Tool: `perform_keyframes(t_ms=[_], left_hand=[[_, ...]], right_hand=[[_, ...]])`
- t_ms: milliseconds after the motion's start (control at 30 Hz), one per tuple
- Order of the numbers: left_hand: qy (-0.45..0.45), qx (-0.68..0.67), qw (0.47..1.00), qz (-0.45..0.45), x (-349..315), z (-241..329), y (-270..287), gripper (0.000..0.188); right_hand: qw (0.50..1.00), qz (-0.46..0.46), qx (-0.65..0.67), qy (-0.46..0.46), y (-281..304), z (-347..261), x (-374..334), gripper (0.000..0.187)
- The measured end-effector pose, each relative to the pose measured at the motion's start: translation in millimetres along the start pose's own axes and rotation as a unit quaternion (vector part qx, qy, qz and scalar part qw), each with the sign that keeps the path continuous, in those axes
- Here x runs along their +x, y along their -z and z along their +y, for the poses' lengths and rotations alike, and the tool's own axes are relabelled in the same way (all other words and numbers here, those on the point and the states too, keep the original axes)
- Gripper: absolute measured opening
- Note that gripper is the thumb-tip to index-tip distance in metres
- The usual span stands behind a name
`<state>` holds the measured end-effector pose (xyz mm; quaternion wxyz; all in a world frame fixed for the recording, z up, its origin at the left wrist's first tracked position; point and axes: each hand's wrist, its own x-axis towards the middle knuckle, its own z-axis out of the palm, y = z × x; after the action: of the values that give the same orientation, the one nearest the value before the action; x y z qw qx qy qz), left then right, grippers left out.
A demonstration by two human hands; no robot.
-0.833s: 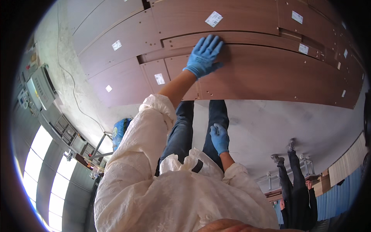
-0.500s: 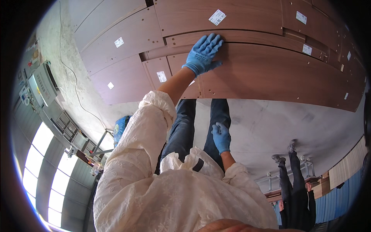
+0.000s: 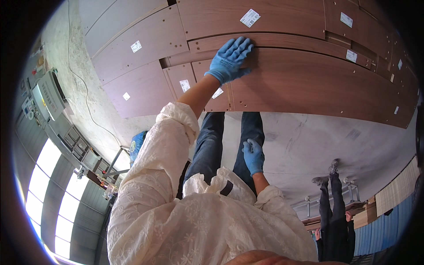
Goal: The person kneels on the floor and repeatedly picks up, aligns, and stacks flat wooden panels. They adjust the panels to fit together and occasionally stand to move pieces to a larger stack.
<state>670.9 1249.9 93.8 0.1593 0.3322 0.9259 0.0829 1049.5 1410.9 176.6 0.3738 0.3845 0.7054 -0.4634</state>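
The left hand (image 3: 230, 59), in a blue glove, lies flat and open with fingers spread on a long brown board (image 3: 318, 84), near its upper edge. The right hand (image 3: 253, 156), gloved too, hangs loosely curled beside the jeans (image 3: 212, 141), holding nothing. The board lies on top of a stack of similar panels (image 3: 141, 66), several bearing small white labels (image 3: 250, 18). Another person (image 3: 329, 212) in dark clothes stands well apart on the concrete floor (image 3: 309, 145).

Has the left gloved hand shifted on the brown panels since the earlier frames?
No. The left hand stays flat on the same brown panel, beside the step between boards, right of the small white label.
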Motion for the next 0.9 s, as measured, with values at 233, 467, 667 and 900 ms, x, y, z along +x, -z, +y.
perform_keyframes(t_ms=[233, 467, 667, 900], left_hand=[[-0.005, -0.013, 1.0, 0.018, -5, -4, -1, 0.091], [-0.011, -0.086, 0.996, 0.028, -1, 0, 1, 0.086], [-0.023, -0.055, 0.998, 0.031, 5, 9, 7, 0.084], [-0.007, -0.029, 0.999, -0.018, -16, 13, 34, 0.078]], right_hand=[[0.998, 0.025, -0.004, 0.064, -6, -2, 1, 0.029], [0.994, 0.074, -0.07, 0.046, 9, -32, -10, 0.025], [0.995, 0.068, -0.059, 0.031, 9, -46, -12, 0.02], [0.994, 0.086, -0.04, 0.049, -3, -36, -23, 0.02]])
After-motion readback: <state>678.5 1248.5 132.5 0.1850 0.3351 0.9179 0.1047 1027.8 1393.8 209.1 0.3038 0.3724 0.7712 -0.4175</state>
